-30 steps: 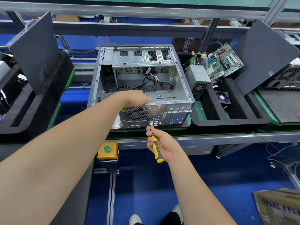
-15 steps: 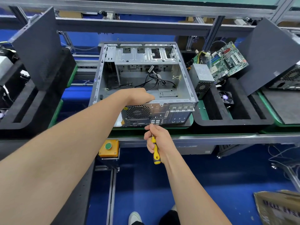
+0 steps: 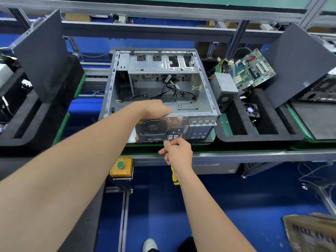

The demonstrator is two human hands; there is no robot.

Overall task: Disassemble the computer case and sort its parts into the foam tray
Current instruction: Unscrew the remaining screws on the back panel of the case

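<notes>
The left hand (image 3: 156, 109) is gripping the rear top edge of the computer case (image 3: 160, 91) on the counter (image 3: 236, 154), while the right hand (image 3: 179, 153), clenched around a yellow screwdriver (image 3: 175, 176), is setting its tip against the rear panel, probably to loosen a screw, so next the tip needs seating squarely.

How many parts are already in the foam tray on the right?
3: power supply at its near-left corner, motherboard leaning behind it, fan in a slot. Others may be hidden.

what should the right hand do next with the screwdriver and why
Probably seat the tip and turn. The right hand grips the yellow screwdriver, its tip against the rear panel of the computer case near the port area, while the left hand braces the case's top edge. I cannot make out the screw itself.
</notes>
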